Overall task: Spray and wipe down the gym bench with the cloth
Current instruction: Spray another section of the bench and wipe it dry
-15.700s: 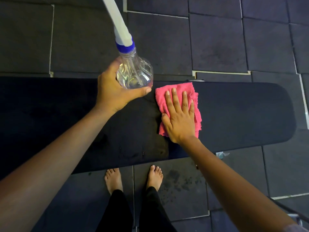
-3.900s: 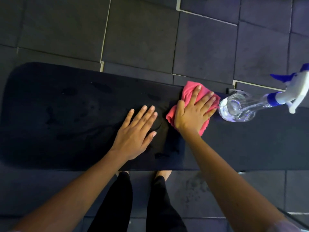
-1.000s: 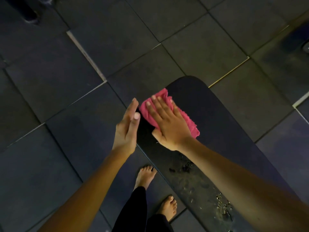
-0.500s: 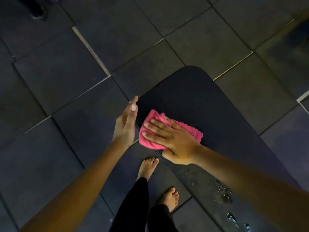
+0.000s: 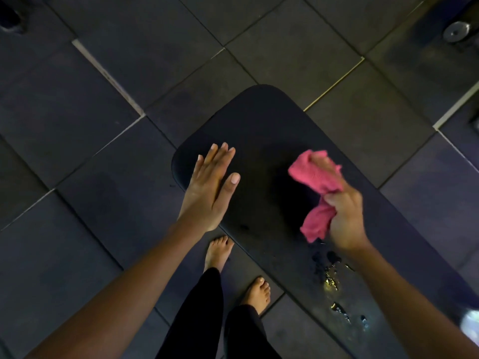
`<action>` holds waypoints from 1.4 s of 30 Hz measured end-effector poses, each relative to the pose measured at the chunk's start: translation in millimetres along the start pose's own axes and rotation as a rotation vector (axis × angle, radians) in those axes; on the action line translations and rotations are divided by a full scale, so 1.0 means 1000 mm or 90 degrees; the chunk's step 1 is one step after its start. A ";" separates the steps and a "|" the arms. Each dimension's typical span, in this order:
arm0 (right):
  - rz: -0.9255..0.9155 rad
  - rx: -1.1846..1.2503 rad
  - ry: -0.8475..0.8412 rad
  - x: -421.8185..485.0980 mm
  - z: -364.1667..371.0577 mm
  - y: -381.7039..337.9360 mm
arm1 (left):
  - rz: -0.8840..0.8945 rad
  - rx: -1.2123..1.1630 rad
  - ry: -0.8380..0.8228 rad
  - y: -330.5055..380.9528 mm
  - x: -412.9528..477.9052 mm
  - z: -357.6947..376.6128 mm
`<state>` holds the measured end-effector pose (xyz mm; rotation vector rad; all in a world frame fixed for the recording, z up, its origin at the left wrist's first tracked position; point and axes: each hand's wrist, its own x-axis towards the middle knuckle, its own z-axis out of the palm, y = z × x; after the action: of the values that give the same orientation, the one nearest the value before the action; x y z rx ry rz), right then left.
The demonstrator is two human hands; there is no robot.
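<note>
The black padded gym bench point(image 5: 261, 120) runs from its rounded end at the centre down to the lower right. My right hand point(image 5: 346, 218) grips the bunched pink cloth point(image 5: 317, 177) and holds it lifted just above the pad. My left hand point(image 5: 210, 187) is open and flat, fingers together, at the bench's left edge near the rounded end. Wet droplets point(image 5: 331, 281) glisten on the pad below my right wrist. A pale blur at the far lower right edge may be the spray bottle point(image 5: 473, 323).
Dark rubber floor tiles point(image 5: 103, 177) surround the bench. My bare feet point(image 5: 219, 252) stand beside its left edge. A round metal fitting point(image 5: 456, 32) sits at the top right, and a dark object point(image 5: 10, 19) at the top left.
My right hand has gathered the cloth off the pad and lifted it to the right. My left hand has shifted from beside the bench edge onto its corner.
</note>
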<state>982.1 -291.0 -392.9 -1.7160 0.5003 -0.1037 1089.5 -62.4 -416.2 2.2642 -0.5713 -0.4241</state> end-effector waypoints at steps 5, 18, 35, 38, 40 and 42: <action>-0.125 -0.401 -0.063 0.036 0.009 -0.001 | 0.022 0.061 -0.013 0.007 0.000 0.015; -0.318 -0.557 -0.531 -0.036 0.030 0.031 | 0.063 0.069 -0.015 0.007 -0.013 0.021; -0.057 -0.202 0.067 -0.071 -0.048 0.016 | 0.154 0.117 -0.087 0.043 -0.032 0.062; -0.027 -0.487 -0.016 -0.061 -0.024 0.027 | 0.128 0.084 -0.071 0.051 -0.034 0.072; -0.019 -0.669 -0.065 -0.061 -0.003 0.042 | 0.112 0.074 -0.070 0.054 -0.035 0.076; -0.017 -0.726 -0.048 -0.062 0.006 0.053 | 0.104 0.074 -0.072 0.054 -0.035 0.079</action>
<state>913.7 -268.6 -431.9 -2.8209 0.5115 0.2861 1008.2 -124.5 -424.4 2.2920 -0.8523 -0.4482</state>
